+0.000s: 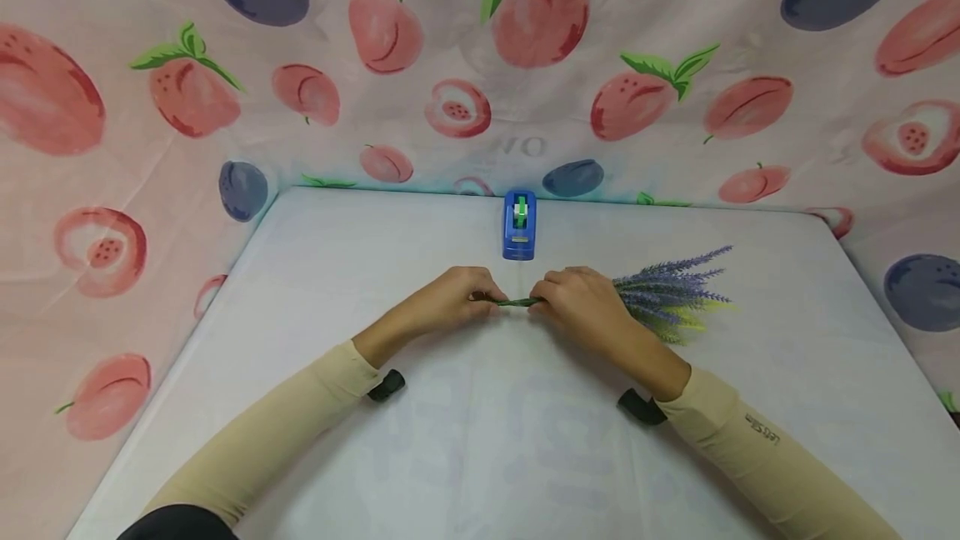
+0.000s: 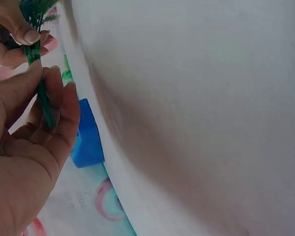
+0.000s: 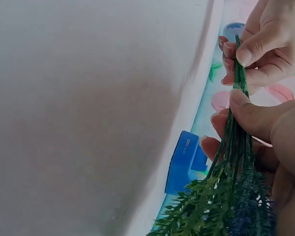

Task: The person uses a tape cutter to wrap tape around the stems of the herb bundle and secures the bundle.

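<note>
A bunch of artificial lavender is held sideways over the white table, its purple heads to the right and green stems to the left. My left hand pinches the stem ends between thumb and fingers. Closer to the heads, my right hand grips the stems, its thumb pressed along them. The left wrist view shows the stem ends lying across the left fingers. Leafy green parts spread out below the right hand in the right wrist view.
A blue tape dispenser with a green roll stands at the table's back edge, just beyond the hands. The white table meets a fruit-print cloth at the back and sides.
</note>
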A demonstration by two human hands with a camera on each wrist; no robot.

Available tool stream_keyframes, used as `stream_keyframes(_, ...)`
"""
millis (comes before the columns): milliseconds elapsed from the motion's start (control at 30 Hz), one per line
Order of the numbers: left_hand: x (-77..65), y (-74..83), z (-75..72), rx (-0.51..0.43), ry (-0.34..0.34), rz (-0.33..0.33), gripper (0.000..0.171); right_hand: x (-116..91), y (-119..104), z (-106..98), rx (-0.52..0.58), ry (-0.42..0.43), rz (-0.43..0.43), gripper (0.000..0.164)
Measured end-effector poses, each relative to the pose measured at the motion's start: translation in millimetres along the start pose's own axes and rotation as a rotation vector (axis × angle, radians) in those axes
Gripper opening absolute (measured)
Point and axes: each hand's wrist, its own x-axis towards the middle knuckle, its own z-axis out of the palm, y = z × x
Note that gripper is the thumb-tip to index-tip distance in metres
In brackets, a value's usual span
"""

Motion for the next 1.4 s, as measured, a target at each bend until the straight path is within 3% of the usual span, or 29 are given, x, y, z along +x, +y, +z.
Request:
stream_keyframes(233,2.2,-2.6,-2.4,-0.001,0.004,-0.025,0.017,2.3,0.3,0.5,0.022,-0.013,0.026,0.023)
stream_keyframes(533,4.1,0.3,-4.1,-0.094,-0.011,-0.098,0.017,4.1,0.9,-1.5,0.039,-0.008,0.045,0.012)
stream_keyframes(800,5.2,0.8,-5.9,0.023,0.018,-0.058,0.019,2.0,2.7,-0.7,0.052,-0.011,0.051,0.012)
stream_keyframes(1067,6.2,-0.6,-7.2,0.069,0.031,0.011,0.02,2.9,1.9,-0.5,0.046,-0.01,0.053,0.009)
stream_keyframes(1400,5.9,-1.3,-7.1,0.053,0.044,-0.027,0.017,5.5,4.7,-2.5,0.035,0.001,0.071,0.013)
